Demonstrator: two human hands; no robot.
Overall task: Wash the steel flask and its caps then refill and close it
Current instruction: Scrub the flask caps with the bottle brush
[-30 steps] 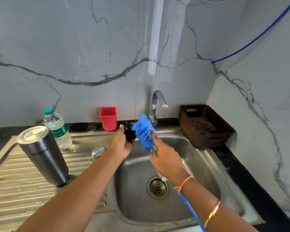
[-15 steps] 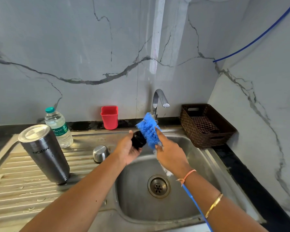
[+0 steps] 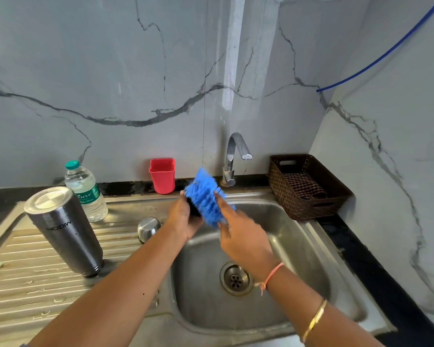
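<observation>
left hand [image 3: 183,221] grips the cap [image 3: 193,209]; right hand [image 3: 243,239] holds the brush [image 3: 204,196] against it, flask [image 3: 65,231] standing well left.

blue brush [image 3: 204,196] against black cap [image 3: 194,209]

Water bottle [image 3: 85,191], red cup [image 3: 162,176] by wall [image 3: 110,71]; checked cloth [image 3: 303,185] in basket [image 3: 308,209].

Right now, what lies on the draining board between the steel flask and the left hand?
In the head view, a small steel cap sits between the steel flask and the left hand.
</observation>
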